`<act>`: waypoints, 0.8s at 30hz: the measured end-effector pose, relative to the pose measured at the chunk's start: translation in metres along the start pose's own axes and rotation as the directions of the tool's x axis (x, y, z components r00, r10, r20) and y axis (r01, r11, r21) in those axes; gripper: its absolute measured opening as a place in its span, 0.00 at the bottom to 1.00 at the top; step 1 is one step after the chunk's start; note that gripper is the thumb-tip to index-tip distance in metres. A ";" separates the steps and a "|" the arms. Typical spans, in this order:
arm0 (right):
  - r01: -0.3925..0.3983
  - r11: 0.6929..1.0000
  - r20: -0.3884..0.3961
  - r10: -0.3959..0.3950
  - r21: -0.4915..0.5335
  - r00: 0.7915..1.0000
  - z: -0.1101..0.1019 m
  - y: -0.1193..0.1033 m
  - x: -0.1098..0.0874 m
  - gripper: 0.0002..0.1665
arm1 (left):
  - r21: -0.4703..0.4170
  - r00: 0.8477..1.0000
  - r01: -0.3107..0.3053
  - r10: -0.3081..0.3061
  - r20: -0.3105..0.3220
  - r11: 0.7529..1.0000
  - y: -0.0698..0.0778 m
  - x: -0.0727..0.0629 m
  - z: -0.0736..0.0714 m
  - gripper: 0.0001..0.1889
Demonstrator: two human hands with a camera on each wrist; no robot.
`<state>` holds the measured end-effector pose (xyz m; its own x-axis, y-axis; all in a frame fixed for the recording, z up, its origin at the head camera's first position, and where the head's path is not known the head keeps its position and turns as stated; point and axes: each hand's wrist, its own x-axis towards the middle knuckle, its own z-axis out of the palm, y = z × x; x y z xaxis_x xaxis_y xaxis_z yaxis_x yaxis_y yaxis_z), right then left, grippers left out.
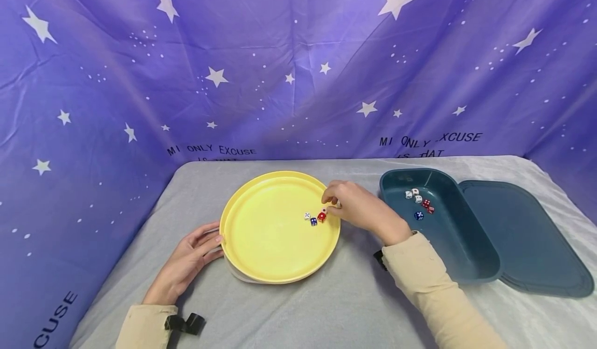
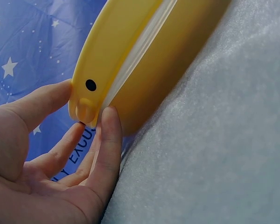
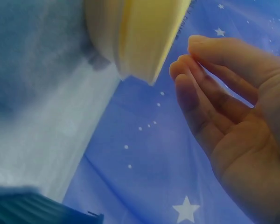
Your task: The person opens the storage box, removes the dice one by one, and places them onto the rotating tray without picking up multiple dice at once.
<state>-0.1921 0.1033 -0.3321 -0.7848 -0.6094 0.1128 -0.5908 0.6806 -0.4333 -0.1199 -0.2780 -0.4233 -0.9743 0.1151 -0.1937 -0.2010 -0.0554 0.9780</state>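
In the head view, a round yellow tray (image 1: 275, 229) with a raised rim bears several dice near its right side: a white die (image 1: 307, 216), a blue die (image 1: 314, 222), a red die (image 1: 322, 217) and a pale one beside it. My right hand (image 1: 356, 206) hovers over that edge, fingertips bent down close to the dice; its wrist view shows a gap between thumb and fingers with nothing in it. With nearly straight fingers, my left hand (image 1: 193, 253) touches the tray's left rim, by a black eye dot and small beak (image 2: 86, 111).
To the right, a dark teal box (image 1: 459, 250) holds white, red and blue dice (image 1: 418, 215). Its matching flat lid (image 1: 536, 240) lies beside it on the grey cloth (image 1: 336, 307). A purple star-patterned curtain (image 1: 289, 105) hangs behind the table and along its left side.
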 end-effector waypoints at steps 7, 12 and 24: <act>-0.011 1.000 -0.030 0.011 0.005 0.999 -0.012 0.003 -0.003 0.10 | -0.003 1.000 -0.007 0.007 0.007 1.000 0.000 0.001 0.000 0.29; -0.016 1.000 -0.043 0.016 0.002 0.999 -0.017 0.004 -0.006 0.11 | -0.005 1.000 0.000 0.000 0.000 1.000 0.000 0.001 0.000 0.29; -0.094 0.995 -0.021 0.093 -0.036 0.995 -0.030 0.014 -0.017 0.13 | -0.002 1.000 0.010 -0.010 0.007 1.000 0.001 0.002 0.000 0.30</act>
<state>-0.1924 0.1354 -0.3132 -0.8403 -0.5344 0.0906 -0.5206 0.7491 -0.4096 -0.1218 -0.2783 -0.4228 -0.9715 0.1223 -0.2029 -0.2109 -0.0562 0.9759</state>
